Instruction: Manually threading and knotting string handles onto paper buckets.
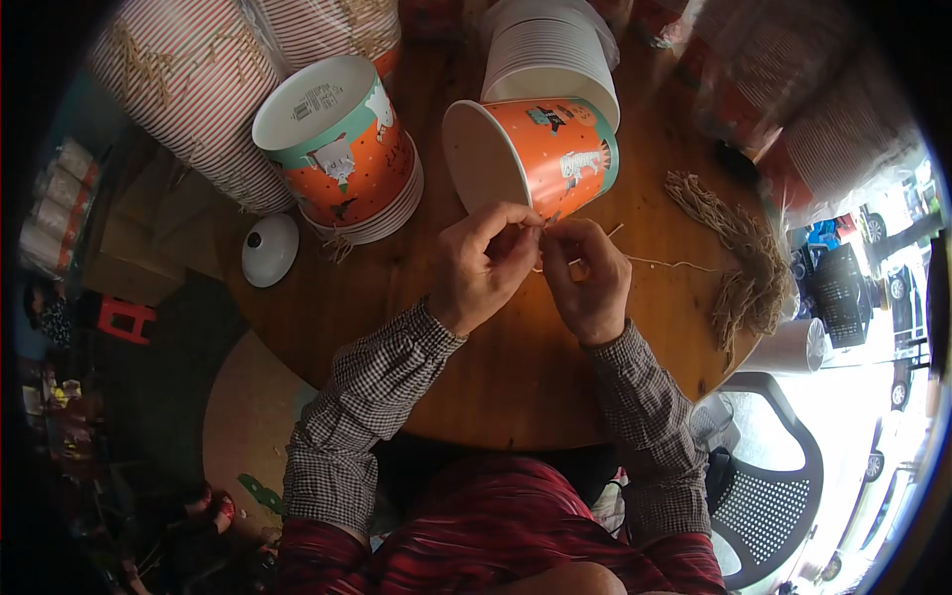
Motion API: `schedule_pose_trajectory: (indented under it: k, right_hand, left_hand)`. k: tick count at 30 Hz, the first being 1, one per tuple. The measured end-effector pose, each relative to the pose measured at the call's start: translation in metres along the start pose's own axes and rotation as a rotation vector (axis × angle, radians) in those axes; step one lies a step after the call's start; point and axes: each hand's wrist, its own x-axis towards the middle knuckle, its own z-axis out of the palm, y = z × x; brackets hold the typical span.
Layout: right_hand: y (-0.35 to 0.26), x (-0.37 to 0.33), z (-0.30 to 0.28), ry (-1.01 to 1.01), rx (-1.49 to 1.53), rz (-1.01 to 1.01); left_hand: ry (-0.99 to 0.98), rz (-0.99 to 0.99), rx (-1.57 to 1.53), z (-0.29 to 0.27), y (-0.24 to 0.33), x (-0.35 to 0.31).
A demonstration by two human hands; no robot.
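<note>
An orange paper bucket (550,154) with a green band and white printed figures lies on its side, its white rim toward the left. Just below its near side, my left hand (484,263) and my right hand (587,278) meet with fingertips pinched together. Both seem to grip a thin beige string (635,260), whose end between the fingers is mostly hidden. A loose strand runs rightward from my right hand toward a bundle of the same string (739,263) on the table. Whether the string passes through the bucket wall cannot be made out.
Round wooden table (486,367). Upside-down orange buckets (347,164) stand stacked at left, beside a white lid (270,250). Long stacks of striped buckets (188,89) lie behind them. White nested buckets (548,64) sit at the back, bagged stacks (838,134) at right, a grey chair (764,496) at lower right.
</note>
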Motion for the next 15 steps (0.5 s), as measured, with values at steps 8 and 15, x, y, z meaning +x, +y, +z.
schedule_pose_trajectory:
  k: [8, 15]
  right_hand:
    - [-0.007, 0.004, -0.005, -0.033, 0.077, 0.164]
    - [-0.002, 0.006, -0.012, -0.075, 0.231, 0.172]
  left_hand:
    - [-0.161, -0.308, -0.402, -0.012, -0.006, 0.005]
    - [-0.305, -0.581, -0.659, -0.016, -0.009, 0.01]
